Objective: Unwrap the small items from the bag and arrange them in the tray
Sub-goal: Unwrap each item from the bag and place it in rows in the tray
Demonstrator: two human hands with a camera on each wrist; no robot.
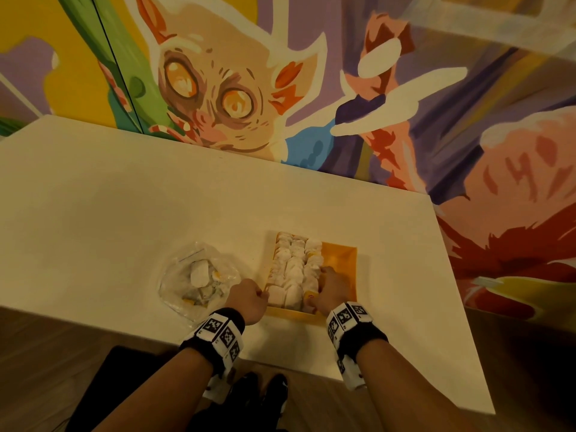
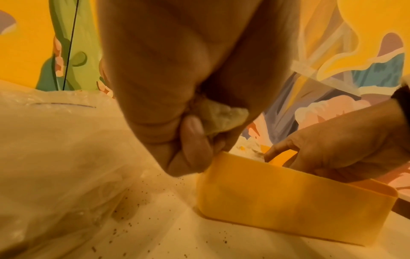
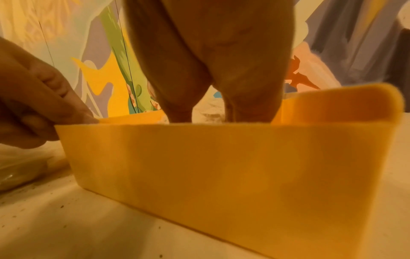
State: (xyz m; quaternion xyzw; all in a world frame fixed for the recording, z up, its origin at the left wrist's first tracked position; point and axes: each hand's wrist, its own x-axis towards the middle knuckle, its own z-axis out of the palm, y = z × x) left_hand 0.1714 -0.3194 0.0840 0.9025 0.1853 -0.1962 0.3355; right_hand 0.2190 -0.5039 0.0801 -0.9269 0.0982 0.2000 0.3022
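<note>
- I see the task's small white lumpy items [image 1: 294,266] packed in rows inside the shallow rectangular yellow plastic tray [image 1: 343,254]; they fill its left and middle part, and the right strip of the tray floor shows bare yellow.
- The tray stands on the near right part of the pale cream tabletop [image 1: 124,198], just right of the crumpled clear plastic bag [image 1: 174,275].
- More white pieces [image 1: 199,272] with yellow scraps lie inside the bag.
- My left hand [image 1: 249,299] sits between bag and tray, at the tray's near left corner. The left wrist view shows its fingers curled tight round a crumpled pale wrapper [image 2: 221,119], which pokes out of the fist. The fist touches the tray's left rim.
- My right hand [image 1: 332,288] reaches down into the tray at the right edge of the packed rows. From the right wrist view its fingers [image 3: 177,98] point down behind the tray's near wall; the tips are hidden, so I cannot tell whether they grip an item or only press on one.
- A small yellow piece with a red mark [image 1: 310,296] lies in the tray beside the right hand, near the near wall.
- Fine dark crumbs [image 2: 155,215] are scattered on the tabletop near the tray.
- Both wrists carry black bands with black-and-white coded markers [image 1: 218,332].
- A painted mural of a wide-eyed animal [image 1: 215,98] covers the wall at the far side of the table.
</note>
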